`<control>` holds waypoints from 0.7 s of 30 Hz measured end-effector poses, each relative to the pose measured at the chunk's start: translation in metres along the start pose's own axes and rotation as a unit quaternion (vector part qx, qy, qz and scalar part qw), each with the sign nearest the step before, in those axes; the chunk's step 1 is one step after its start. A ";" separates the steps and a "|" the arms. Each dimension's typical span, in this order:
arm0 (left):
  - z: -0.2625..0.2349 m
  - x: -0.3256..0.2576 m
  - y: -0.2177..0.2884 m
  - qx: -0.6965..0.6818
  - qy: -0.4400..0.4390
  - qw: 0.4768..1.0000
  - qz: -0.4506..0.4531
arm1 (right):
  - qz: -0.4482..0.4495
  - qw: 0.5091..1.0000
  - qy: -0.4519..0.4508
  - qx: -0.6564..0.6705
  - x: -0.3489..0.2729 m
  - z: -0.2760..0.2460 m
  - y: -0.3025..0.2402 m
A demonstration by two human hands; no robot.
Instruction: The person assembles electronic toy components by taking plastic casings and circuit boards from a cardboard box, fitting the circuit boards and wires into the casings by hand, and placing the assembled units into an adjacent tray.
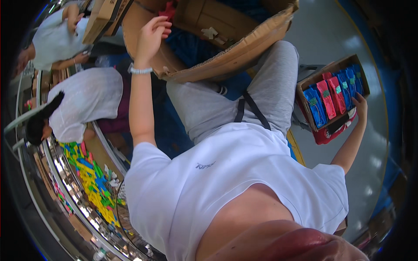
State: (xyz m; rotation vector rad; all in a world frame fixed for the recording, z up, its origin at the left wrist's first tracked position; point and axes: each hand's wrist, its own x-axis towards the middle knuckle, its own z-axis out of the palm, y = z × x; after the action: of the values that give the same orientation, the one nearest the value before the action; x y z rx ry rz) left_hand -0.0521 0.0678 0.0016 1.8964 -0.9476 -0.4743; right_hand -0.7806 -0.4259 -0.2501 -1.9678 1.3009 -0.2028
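Note:
My left hand (152,32), a pale bracelet on its wrist, reaches up into a large open cardboard box (244,52) on my lap. Its fingers are pinched on a red packet (168,9) at the box's upper edge. My right hand (360,107) stretches out to my side and grips the near rim of a small cardboard box (305,87). That box holds several upright blue packets (314,106) and red packets (326,98). A red bag (326,135) lies under it. My grey trousers and white shirt fill the middle of the view.
Two other people in white shirts (87,102) (54,41) work at the left; one holds another cardboard box (102,17). A curved metal conveyor (65,182) carries several yellow, green and blue pieces (93,182). Grey floor (331,35) lies at the right.

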 end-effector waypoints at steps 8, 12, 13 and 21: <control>0.050 0.119 -0.114 0.435 -0.334 0.835 0.052 | 0.031 0.984 0.134 -0.115 -0.019 -0.006 -0.037; 0.133 0.146 -0.180 0.499 -0.390 0.774 -0.002 | -0.013 0.968 0.233 -0.093 -0.045 -0.002 -0.078; 0.146 0.146 -0.209 0.514 -0.371 0.773 -0.007 | -0.011 0.970 0.235 -0.065 -0.043 0.005 -0.088; 0.197 0.120 -0.262 0.507 -0.243 0.820 -0.112 | -0.016 0.965 0.260 -0.025 -0.067 0.030 -0.142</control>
State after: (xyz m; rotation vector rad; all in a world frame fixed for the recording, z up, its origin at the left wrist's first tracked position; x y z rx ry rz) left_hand 0.0033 -0.0676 -0.3157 2.9582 -1.5078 -0.6910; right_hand -0.6939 -0.3263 -0.1594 -2.0548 1.6094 -0.7509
